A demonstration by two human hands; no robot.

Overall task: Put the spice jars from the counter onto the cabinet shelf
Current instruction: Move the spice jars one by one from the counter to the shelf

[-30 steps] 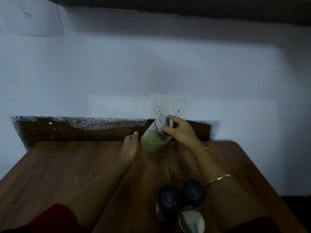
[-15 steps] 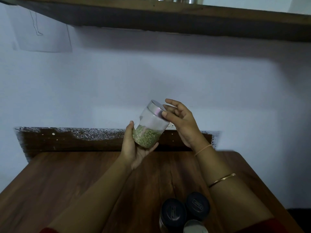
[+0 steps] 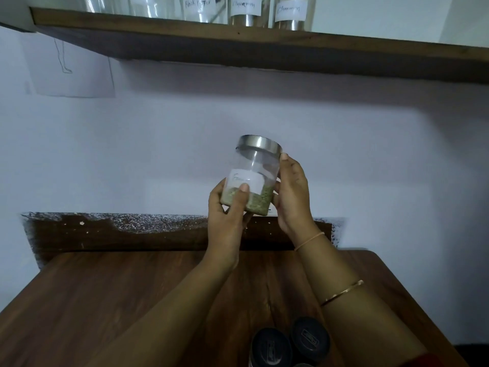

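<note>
While both hands hold it up in the middle of the frame, the spice jar [image 3: 254,176] is in the air, above the counter [image 3: 132,300] and well below the shelf [image 3: 264,46]. The left hand [image 3: 227,210] wraps round the bottom part, with its thumb lying across the front. The right hand [image 3: 292,197] cups the right side, and one fingertip reaches up to the silver lid [image 3: 260,145]. The jar stands almost straight up and down, lid on top, and the top leans a little to the right. Its white label [image 3: 246,181] faces the camera, but the thumb covers part of it and the writing is too faint to read. Green bits fill the bottom of the jar. A thin band [image 3: 309,241] and a gold bangle [image 3: 341,292] sit on the right arm. The counter is brown wood and fills the lower part of the frame. At the bottom edge, two black-lidded jars [image 3: 272,348] stand side by side, partly cut off. A dark strip [image 3: 132,234] runs along the back of the counter, under a pale wall. A sheet of paper [image 3: 74,70] is stuck at the upper left. The shelf is dark wood across the top, and the shelf jars [image 3: 244,11] on it are cut off, so only their lower parts and labels show.
</note>
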